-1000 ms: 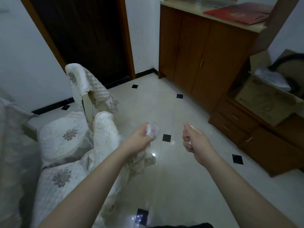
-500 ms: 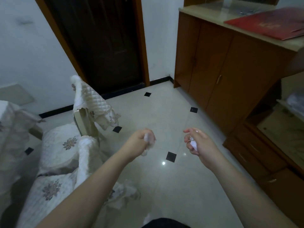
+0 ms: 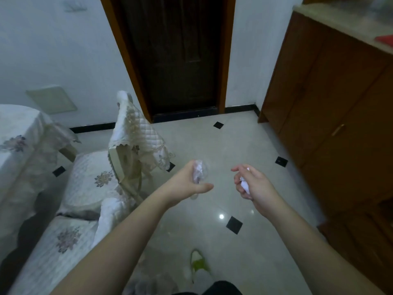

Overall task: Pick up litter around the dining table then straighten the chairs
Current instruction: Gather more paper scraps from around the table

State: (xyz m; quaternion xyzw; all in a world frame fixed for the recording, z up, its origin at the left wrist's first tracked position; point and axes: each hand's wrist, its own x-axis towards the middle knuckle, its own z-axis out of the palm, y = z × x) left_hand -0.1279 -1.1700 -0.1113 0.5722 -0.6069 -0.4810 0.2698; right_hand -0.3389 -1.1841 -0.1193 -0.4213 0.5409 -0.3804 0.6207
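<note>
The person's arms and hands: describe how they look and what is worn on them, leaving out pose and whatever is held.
Both forearms are bare from the bottom edge of the frame up to the wrists: no sleeve shows. The left hand and the right hand wear no gloves. No watch, bracelet or ring can be made out. The picture is slightly blurred, so small details could be missed.

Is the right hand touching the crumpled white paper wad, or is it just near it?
Touching. The head view shows the right hand with its fingers curled round the crumpled white paper wad, which pokes out between the fingers and palm.
</note>
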